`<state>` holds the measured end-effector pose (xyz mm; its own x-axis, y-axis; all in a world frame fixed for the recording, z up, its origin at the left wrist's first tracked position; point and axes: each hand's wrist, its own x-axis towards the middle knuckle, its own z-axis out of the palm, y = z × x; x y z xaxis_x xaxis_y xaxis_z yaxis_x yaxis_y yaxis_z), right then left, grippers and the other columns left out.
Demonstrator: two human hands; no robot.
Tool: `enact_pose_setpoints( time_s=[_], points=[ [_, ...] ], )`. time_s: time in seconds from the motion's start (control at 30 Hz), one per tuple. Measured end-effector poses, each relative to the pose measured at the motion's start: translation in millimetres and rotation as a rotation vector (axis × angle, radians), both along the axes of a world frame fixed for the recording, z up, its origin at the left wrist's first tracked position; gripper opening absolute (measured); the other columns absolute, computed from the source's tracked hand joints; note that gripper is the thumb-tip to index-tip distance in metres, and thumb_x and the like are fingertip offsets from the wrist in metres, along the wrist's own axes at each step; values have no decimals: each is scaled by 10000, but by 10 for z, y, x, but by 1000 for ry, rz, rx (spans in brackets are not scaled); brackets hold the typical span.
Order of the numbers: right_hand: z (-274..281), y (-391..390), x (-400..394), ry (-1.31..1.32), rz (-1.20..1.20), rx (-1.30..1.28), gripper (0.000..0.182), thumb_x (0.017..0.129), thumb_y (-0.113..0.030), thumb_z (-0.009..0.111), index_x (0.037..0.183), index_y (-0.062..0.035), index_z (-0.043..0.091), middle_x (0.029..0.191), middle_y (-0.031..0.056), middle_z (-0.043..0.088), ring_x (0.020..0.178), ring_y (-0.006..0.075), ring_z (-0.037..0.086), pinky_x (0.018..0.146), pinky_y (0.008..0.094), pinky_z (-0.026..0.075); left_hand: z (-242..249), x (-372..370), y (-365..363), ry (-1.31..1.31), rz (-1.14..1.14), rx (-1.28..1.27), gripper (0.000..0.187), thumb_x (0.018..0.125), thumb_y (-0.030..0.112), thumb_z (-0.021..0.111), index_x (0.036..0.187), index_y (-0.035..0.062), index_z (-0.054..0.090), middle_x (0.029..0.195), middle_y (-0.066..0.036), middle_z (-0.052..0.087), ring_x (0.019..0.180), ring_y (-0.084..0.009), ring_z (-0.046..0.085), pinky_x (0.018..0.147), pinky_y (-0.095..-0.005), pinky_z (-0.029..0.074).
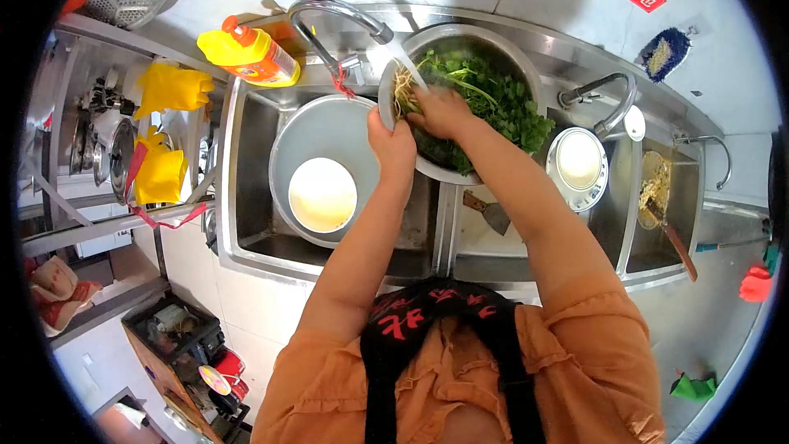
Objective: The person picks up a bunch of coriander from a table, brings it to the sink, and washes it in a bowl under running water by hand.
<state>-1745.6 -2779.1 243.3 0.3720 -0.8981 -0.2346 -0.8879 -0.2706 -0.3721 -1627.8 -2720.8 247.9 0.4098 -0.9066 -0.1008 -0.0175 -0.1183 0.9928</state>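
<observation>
A large metal basin (520,53) sits tilted across the sink divider, holding leafy green cilantro (501,103) with pale roots (404,90) toward its left side. Water runs from the curved faucet (333,6) onto the stems. My left hand (391,146) grips the basin's left rim, close to the roots; some of its fingers are hidden. Inside the basin, my right hand (444,113) is closed around cilantro stems under the stream, its fingertips partly covered.
The left sink contains a big round tub (283,144) with a pale bowl (322,196) in it. A yellow detergent bottle (255,56) stands behind. A scraper (489,212) lies in the middle sink near a white-rimmed container (578,166). Right of it is a second faucet (629,99).
</observation>
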Motion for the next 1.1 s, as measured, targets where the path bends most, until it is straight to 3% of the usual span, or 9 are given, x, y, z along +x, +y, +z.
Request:
enact_pose_setpoints(
  time_s=[0.4, 0.5, 0.87, 0.97, 1.07, 1.1],
  points=[
    [-44, 17, 5, -6, -4, -20, 484, 857, -429, 541, 1212, -111, 458, 1183, 156, 529, 1148, 319, 478, 949, 459, 375, 5, 5, 13, -47, -3, -17, 347, 759, 2, 474, 1104, -18, 501, 1001, -156, 589, 941, -256, 578, 852, -345, 428],
    [-24, 18, 6, -6, -5, 1, 489, 859, -432, 538, 1218, -111, 454, 1192, 158, 522, 1159, 317, 470, 952, 459, 371, -11, 13, 6, -105, -17, -8, 341, 787, 10, 497, 1128, 7, 495, 1011, -100, 583, 927, -173, 546, 832, -291, 419],
    [-5, 0, 22, 47, 1, 25, 539, 825, -452, 588, 1226, -115, 459, 1210, 154, 511, 1160, 315, 468, 958, 452, 374, 30, -11, 18, 33, 3, -24, 362, 786, 16, 506, 1147, 7, 490, 1026, -103, 579, 942, -179, 547, 855, -295, 416],
    [126, -108, -23, 152, 130, 123, 590, 787, -472, 631, 1222, -107, 470, 1200, 152, 522, 1146, 313, 479, 960, 452, 377, 120, 3, 36, -39, 2, -3, 341, 784, 15, 493, 1124, 2, 498, 1014, -123, 584, 939, -212, 565, 846, -315, 425],
    [394, -300, -138, 285, 203, 5, 614, 760, -453, 663, 1185, -48, 481, 1202, 196, 521, 1134, 340, 496, 959, 433, 394, 226, -15, 73, -8, -2, 59, 328, 785, 15, 481, 1112, 0, 503, 1000, -129, 589, 929, -226, 573, 835, -325, 430],
    [416, -443, -242, 231, 186, 38, 791, 712, -541, 675, 1274, -42, 426, 1232, 200, 504, 1189, 337, 452, 985, 500, 353, 239, -22, 65, 27, -2, 80, 326, 787, 16, 479, 1112, 1, 503, 996, -128, 590, 925, -226, 573, 832, -325, 430]
  ],
)
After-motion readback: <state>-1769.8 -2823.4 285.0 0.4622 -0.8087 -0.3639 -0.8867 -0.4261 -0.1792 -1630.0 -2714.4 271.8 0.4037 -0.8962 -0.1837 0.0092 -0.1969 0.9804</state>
